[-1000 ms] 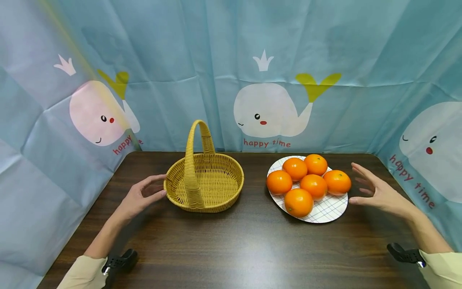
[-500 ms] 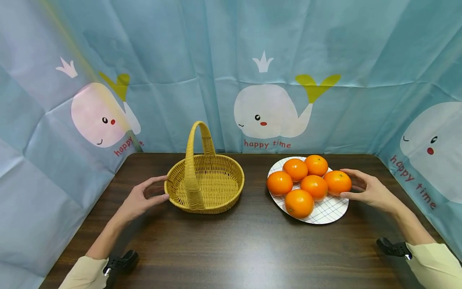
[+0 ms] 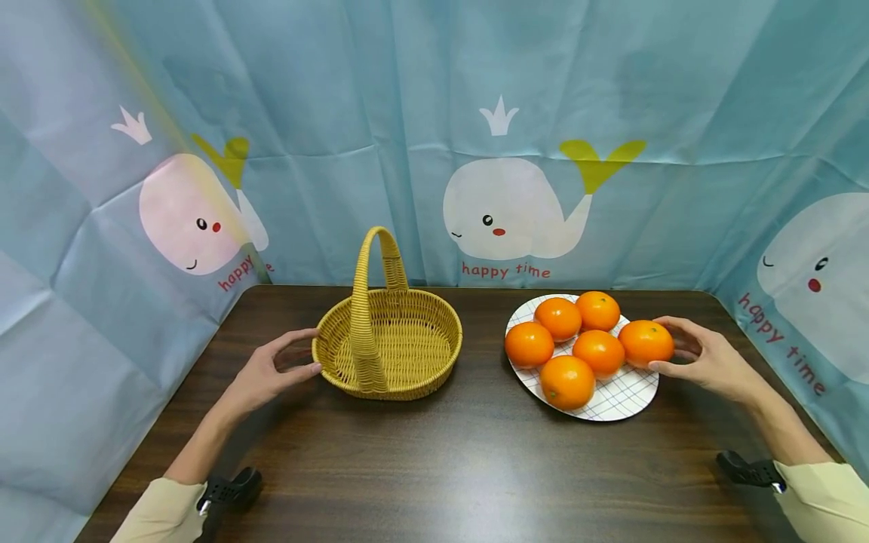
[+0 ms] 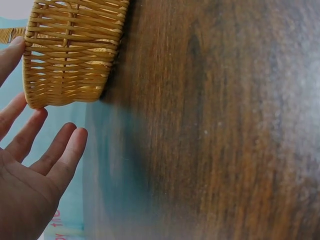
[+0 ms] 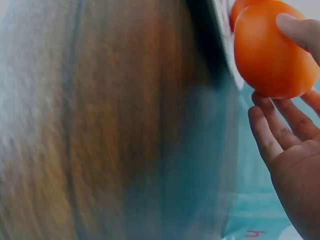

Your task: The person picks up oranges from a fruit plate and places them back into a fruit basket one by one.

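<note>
My right hand [image 3: 706,363] holds the rightmost orange [image 3: 646,343] between thumb and fingers, over the right side of a round white checked plate [image 3: 621,400]. In the right wrist view the thumb presses on that orange [image 5: 270,55] and fingertips meet its underside. Several other oranges [image 3: 567,382] lie on the plate. On the left, a yellow wicker basket [image 3: 407,343] with a tall arched handle has no contents. My left hand [image 3: 261,373] touches its left end with extended fingers; in the left wrist view, thumb and fingertips rest at the basket's [image 4: 75,65] edge.
Both things stand on a dark wooden table [image 3: 434,467], with a stretch of bare wood between them. A light blue curtain [image 3: 326,204] printed with whales encloses the back and sides. Black straps [image 3: 227,489] sit on both wrists.
My right hand moved left to the rightmost orange and took hold of it; that orange has since shifted slightly right, away from its neighbour. The left hand stays at the basket.
</note>
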The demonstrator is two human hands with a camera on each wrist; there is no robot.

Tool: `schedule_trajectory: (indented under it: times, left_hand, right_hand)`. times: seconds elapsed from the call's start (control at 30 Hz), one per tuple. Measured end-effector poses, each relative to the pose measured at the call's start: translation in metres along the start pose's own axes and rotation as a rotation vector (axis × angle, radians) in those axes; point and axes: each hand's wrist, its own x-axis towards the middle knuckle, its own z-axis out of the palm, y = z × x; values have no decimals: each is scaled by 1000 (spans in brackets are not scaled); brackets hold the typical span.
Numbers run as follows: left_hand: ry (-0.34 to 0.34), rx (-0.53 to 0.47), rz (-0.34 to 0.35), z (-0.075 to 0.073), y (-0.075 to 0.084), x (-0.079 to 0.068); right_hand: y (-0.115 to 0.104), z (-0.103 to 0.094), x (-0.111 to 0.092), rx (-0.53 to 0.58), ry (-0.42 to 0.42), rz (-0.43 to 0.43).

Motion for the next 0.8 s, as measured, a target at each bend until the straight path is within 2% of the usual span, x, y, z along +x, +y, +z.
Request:
schedule_trajectory:
  times: [0.17, 0.4, 0.63, 0.8]
  left_hand:
    - [-2, 6, -6, 0, 0, 0]
    - [2, 24, -9, 0, 1, -1]
    - [0, 28, -7, 0, 3, -1]
    - [0, 29, -2, 0, 2, -1]
  right_hand:
    - [-3, -11, -3, -15, 47, 19]
    - [-15, -22, 0, 19, 116, 22]
    - [-29, -21, 7, 42, 131, 21]
    - [-40, -16, 13, 60, 124, -17]
